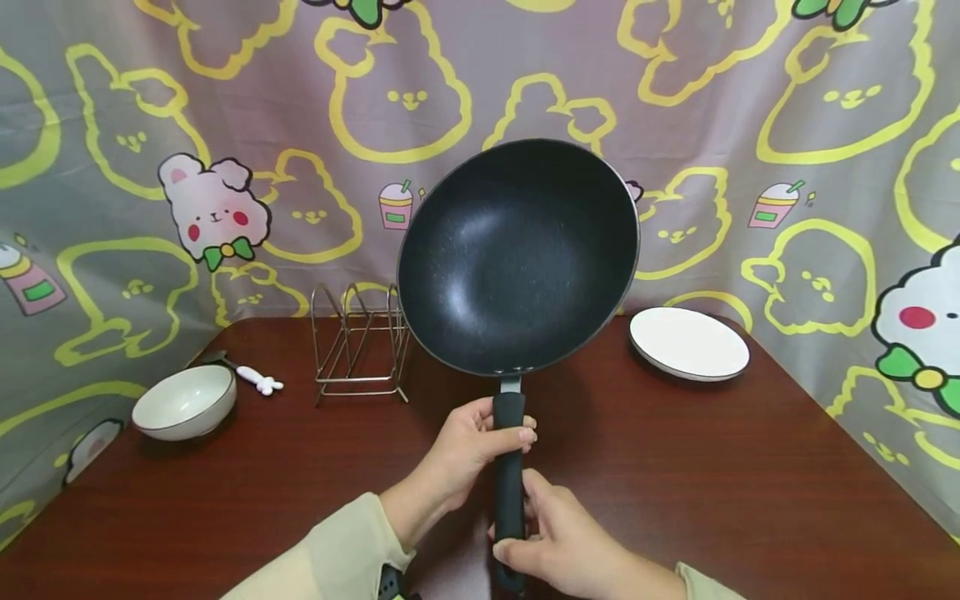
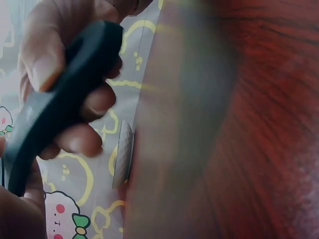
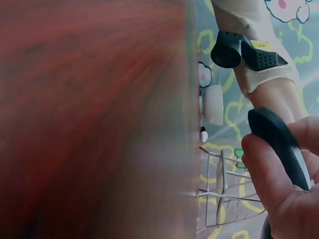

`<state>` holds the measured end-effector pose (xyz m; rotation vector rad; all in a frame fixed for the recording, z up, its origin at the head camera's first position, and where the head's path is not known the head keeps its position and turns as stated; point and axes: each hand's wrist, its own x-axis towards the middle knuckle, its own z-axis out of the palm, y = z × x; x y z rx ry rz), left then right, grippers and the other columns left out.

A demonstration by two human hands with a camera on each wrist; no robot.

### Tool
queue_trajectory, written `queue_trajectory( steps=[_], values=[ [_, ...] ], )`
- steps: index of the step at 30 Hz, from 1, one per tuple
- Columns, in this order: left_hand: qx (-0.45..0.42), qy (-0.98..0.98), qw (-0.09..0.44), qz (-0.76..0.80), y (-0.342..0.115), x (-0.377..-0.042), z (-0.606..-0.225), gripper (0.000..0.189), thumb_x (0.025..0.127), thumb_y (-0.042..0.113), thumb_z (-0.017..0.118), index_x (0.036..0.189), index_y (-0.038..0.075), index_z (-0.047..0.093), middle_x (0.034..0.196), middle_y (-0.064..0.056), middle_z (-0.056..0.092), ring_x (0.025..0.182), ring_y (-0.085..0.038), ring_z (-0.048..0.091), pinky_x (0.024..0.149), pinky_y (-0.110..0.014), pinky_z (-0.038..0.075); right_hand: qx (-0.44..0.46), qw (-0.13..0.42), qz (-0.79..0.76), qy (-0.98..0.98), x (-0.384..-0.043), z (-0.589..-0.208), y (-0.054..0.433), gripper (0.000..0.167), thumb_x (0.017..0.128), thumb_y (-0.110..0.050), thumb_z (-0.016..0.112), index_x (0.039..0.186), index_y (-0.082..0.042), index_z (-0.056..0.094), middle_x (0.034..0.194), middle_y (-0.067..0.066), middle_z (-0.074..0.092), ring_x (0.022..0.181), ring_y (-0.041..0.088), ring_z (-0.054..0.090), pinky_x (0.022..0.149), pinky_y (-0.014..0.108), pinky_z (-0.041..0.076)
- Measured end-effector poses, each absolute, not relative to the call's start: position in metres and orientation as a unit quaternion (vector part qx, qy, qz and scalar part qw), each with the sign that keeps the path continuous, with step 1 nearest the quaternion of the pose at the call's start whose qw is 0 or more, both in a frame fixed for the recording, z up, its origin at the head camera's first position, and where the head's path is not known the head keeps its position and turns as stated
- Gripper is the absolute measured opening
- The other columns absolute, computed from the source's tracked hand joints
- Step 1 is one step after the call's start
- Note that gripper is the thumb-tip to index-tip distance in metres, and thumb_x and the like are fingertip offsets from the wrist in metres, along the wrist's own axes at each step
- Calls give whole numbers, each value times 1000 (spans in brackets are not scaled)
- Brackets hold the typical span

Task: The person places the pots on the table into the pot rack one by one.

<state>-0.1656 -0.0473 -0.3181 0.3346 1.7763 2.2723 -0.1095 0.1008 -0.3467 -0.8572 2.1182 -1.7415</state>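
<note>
A dark wok [image 1: 525, 258] is held up above the table, its hollow inside facing the head camera and its black handle [image 1: 510, 483] pointing down toward the person. My left hand [image 1: 472, 442] grips the upper part of that handle, thumb across the front. Lower down, my right hand [image 1: 558, 533] holds the handle near its end, with the thumb in front and fingers behind. In the left wrist view the handle [image 2: 65, 99] lies between thumb and fingers. The right wrist view shows the handle's end [image 3: 274, 134] within the right hand [image 3: 294, 189].
A wire rack [image 1: 360, 350] stands behind the wok to the left. Farther left are a white bowl [image 1: 186, 404] and a utensil with a white handle [image 1: 258, 380]. At the back right lies a white plate [image 1: 690, 343]. A patterned curtain [image 1: 465, 75] hangs behind the brown table [image 1: 720, 483].
</note>
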Motion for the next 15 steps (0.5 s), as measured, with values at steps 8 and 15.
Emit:
queue_trajectory(
  steps=[8, 15],
  values=[
    [92, 615, 86, 778, -47, -167, -314, 19, 77, 5, 71, 91, -2, 60, 69, 2, 67, 67, -12, 64, 70, -28, 50, -315, 76, -538, 779, -111, -346, 95, 36, 77, -1, 67, 104, 1, 44, 74, 0, 64, 54, -2, 54, 51, 21, 50],
    [83, 626, 53, 773, -47, -166, -309, 17, 76, 4, 72, 86, -1, 60, 66, 2, 66, 65, -11, 64, 68, -29, 51, -327, 28, -486, 810, -113, -344, 90, 38, 75, -2, 68, 104, 1, 44, 76, 0, 61, 56, -4, 51, 49, 18, 47]
  ],
)
